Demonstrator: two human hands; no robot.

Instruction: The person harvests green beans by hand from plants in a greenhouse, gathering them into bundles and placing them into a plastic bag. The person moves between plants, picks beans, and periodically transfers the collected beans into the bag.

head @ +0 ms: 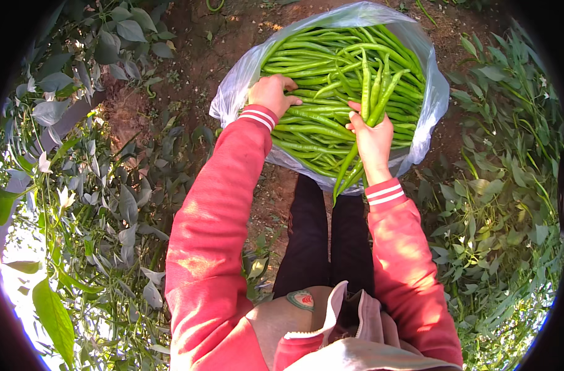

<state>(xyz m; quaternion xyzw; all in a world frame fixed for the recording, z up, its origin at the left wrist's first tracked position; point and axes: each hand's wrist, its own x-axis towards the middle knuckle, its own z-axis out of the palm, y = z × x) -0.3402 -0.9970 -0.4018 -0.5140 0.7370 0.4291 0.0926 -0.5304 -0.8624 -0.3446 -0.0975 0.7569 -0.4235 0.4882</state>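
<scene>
A translucent plastic bag (428, 116) stands open on the ground in front of my legs, filled with long green chili peppers (309, 109). At the bag's left side, my left hand (273, 95) rests on the peppers with thumb and fingers apart; whether it pinches one is hard to see. My right hand (372, 137) grips a small bunch of green peppers (377, 95) above the pile on the right. Their tips point up past the fingers, and the other ends hang below the hand over the bag's near rim.
Leafy pepper plants with white flowers (476, 218) grow along the right, and more plants (128, 204) crowd the left. Between them runs bare brown soil (198, 51). One loose green pepper (215, 5) lies on the soil at the top.
</scene>
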